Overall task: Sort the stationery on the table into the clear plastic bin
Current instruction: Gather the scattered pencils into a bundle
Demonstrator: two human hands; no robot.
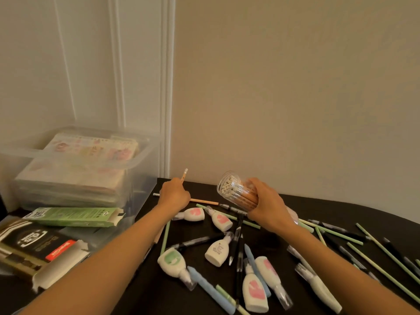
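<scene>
The clear plastic bin [141, 176] stands at the far left of the dark worktop [272, 244], left of both your hands and nearest the left one. A stack of patterned notebooks [91, 148] lies inside it. Your left hand [175, 193] is curled round one pencil [184, 175], pinching it so the eraser end points up and away from you, just right of the bin's wall. Your right hand [266, 206] grips a clear jar [234, 188] packed with pencils, tilted with the eraser ends turned toward the left hand — the two hands are near but apart. A second pencil [204, 201] lies flat on the worktop, just behind the left hand. Around your forearms I count seven small white bottles [218, 248] — four with pink labels, one green, two showing plain white. They lie among scattered black pens [235, 242], pale green sticks [165, 237] and two blue pens [209, 289]. Both forearms are bare and reach forward. Left of the left forearm lie two opened cardboard boxes, one a green box [75, 216], the other a black box [31, 242].
</scene>
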